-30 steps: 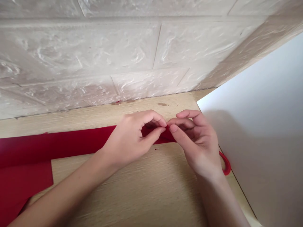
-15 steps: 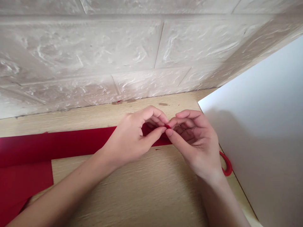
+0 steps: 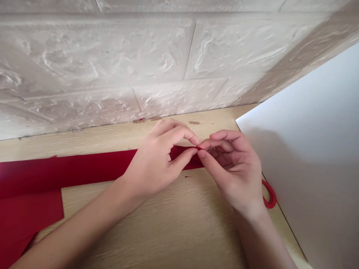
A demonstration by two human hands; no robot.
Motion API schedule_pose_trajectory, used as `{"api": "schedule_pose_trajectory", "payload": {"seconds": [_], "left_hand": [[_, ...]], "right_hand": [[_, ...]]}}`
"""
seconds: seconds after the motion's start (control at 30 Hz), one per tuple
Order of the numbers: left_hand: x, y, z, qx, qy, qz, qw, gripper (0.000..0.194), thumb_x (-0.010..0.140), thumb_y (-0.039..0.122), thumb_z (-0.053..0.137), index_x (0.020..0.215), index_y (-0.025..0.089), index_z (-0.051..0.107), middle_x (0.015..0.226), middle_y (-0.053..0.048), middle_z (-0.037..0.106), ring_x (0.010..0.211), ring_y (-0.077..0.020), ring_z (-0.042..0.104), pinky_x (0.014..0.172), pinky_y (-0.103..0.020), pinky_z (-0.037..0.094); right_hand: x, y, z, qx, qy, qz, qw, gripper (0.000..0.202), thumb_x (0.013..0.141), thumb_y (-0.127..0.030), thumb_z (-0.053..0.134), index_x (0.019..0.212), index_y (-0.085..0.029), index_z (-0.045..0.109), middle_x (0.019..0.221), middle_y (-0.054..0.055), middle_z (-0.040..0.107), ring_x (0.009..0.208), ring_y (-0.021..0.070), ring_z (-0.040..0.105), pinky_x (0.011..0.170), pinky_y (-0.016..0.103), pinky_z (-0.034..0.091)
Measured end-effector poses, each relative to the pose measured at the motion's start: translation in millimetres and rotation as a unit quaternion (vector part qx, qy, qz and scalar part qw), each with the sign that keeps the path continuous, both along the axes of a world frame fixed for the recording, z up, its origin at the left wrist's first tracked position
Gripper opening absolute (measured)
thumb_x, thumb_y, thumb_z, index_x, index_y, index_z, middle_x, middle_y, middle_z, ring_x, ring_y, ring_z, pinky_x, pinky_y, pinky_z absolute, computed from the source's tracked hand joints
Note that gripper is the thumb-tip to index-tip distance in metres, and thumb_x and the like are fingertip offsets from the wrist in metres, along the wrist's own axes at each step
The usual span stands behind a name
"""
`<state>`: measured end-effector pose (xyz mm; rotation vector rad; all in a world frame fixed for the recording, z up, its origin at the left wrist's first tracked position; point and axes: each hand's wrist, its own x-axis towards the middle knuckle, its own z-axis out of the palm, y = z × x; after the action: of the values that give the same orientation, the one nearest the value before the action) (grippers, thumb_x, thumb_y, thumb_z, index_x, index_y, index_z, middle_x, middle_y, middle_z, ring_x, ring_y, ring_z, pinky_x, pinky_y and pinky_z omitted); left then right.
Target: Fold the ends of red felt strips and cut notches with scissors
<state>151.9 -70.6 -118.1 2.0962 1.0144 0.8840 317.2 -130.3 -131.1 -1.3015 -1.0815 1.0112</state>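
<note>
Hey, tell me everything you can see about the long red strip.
The red strip looks flat and thin, like cloth or paper. It runs along the pale tabletop from the picture's left edge; its right end is creased, pinched by the left hand and right hand. At left it meets a wider red piece; whether they join is unclear.

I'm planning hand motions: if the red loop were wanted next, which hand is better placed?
Probably the right hand: the red loop shows beside its wrist, while the left hand is farther off. Both appear to pinch the red strip, so the right would release first.
</note>
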Motion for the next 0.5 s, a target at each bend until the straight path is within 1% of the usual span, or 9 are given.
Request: {"api": "schedule_pose_trajectory", "payload": {"seconds": [0.07, 0.13, 0.2, 0.33, 0.43, 0.5], "left_hand": [[-0.4, 0.5, -0.1, -0.028, 0.004, 0.000, 1.000, 0.008, 0.092, 0.020, 0.068, 0.099, 0.021, 0.072, 0.106, 0.001, 0.077, 0.102, -0.0132, 0.070, 0.079, -0.022, 0.056], [-0.8, 0.4, 0.5, -0.081, 0.008, -0.012, 0.997, 0.008, 0.094, 0.024, 0.067, 0.100, 0.022, 0.073, 0.102, 0.003, 0.079, 0.095, -0.0115, 0.072, 0.067, -0.019, 0.054], [-1.1, 0.0, 1.1, -0.120, 0.007, -0.022, 0.992, 0.009, 0.095, 0.026, 0.066, 0.097, 0.024, 0.074, 0.096, 0.006, 0.080, 0.087, -0.0095, 0.073, 0.061, -0.017, 0.052], [-1.4, -0.1, 1.6, -0.162, -0.003, -0.027, 0.986, 0.011, 0.094, 0.027, 0.065, 0.090, 0.023, 0.074, 0.088, 0.006, 0.079, 0.078, -0.0083, 0.072, 0.060, -0.016, 0.052], [-0.9, 1.2, 1.1, -0.187, -0.021, -0.033, 0.982, 0.011, 0.093, 0.024, 0.065, 0.088, 0.021, 0.073, 0.086, 0.005, 0.079, 0.078, -0.0081, 0.071, 0.062, -0.015, 0.053], [-0.3, 2.1, 0.4, -0.199, -0.030, -0.036, 0.979, 0.010, 0.093, 0.024, 0.065, 0.088, 0.021, 0.073, 0.085, 0.005, 0.078, 0.077, -0.0078, 0.070, 0.060, -0.014, 0.052]], "right_hand": [[-0.4, -0.4, 0.6, 0.000, 0.003, -0.009, 1.000, 0.025, 0.086, -0.016, 0.075, 0.102, -0.028, 0.060, 0.091, -0.001, 0.077, 0.083, 0.0157, 0.075, 0.079, 0.032, 0.065], [-0.4, -0.4, 1.5, 0.001, 0.008, -0.017, 1.000, 0.025, 0.086, -0.015, 0.076, 0.100, -0.028, 0.060, 0.089, -0.002, 0.078, 0.082, 0.0154, 0.076, 0.078, 0.032, 0.065], [-0.3, 0.1, 2.3, 0.006, 0.010, -0.021, 1.000, 0.024, 0.085, -0.015, 0.076, 0.099, -0.027, 0.061, 0.088, -0.002, 0.078, 0.081, 0.0151, 0.076, 0.078, 0.031, 0.065], [-0.6, 1.6, 2.8, 0.005, 0.008, -0.022, 1.000, 0.025, 0.084, -0.013, 0.076, 0.099, -0.027, 0.061, 0.087, -0.003, 0.078, 0.080, 0.0138, 0.075, 0.075, 0.028, 0.065], [-0.6, 2.5, 2.0, 0.000, -0.003, -0.023, 1.000, 0.025, 0.083, -0.013, 0.076, 0.098, -0.026, 0.062, 0.089, -0.002, 0.076, 0.082, 0.0135, 0.074, 0.075, 0.027, 0.064], [0.0, 3.0, 1.0, -0.004, -0.019, -0.026, 0.999, 0.023, 0.082, -0.014, 0.076, 0.098, -0.025, 0.063, 0.090, -0.001, 0.075, 0.084, 0.0137, 0.074, 0.075, 0.027, 0.064]]}}
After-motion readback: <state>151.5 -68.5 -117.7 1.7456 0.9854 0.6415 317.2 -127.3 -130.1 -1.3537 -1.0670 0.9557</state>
